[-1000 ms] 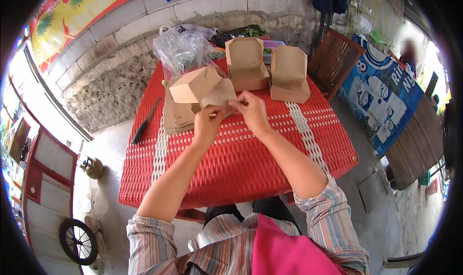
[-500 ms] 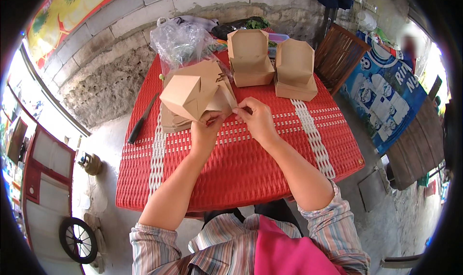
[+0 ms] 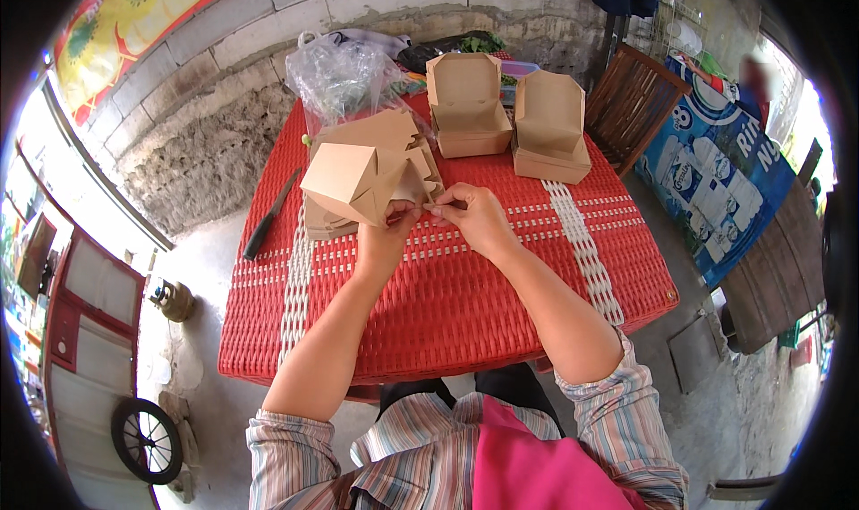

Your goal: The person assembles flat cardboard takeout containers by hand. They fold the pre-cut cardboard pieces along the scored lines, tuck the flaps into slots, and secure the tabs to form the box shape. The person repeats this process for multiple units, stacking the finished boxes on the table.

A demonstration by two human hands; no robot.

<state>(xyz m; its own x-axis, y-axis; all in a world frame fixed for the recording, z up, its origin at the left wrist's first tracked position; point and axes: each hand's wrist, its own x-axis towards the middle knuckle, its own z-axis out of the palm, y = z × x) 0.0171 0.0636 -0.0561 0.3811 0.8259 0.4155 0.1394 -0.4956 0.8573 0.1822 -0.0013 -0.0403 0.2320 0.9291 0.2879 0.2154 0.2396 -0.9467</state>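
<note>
A partly folded brown cardboard box (image 3: pixel 344 177) tilts over a pile of flat cardboard blanks (image 3: pixel 327 227) at the left of the table. My left hand (image 3: pixel 386 234) is closed on the near edge of that box, its fingertips pinched on the card. Just to the right, my right hand (image 3: pixel 472 216) pinches a corner flap of the same box between thumb and forefinger. The two sets of fingertips almost meet. Behind them stand two opened cardboard boxes, one at the centre (image 3: pixel 472 141) and one to its right (image 3: pixel 550 164), both with lids raised.
A dark-handled knife (image 3: pixel 261 230) lies by the table's left edge. Clear plastic bags (image 3: pixel 344 80) and green leaves (image 3: pixel 479 42) crowd the far end of the red woven table (image 3: pixel 501 313). A wooden chair (image 3: pixel 633 107) stands at the far right.
Both hands stay at the box's near edge, their fingertips slightly shifted and closer together. The whole view has moved a little; the other boxes and the knife lie as before.
</note>
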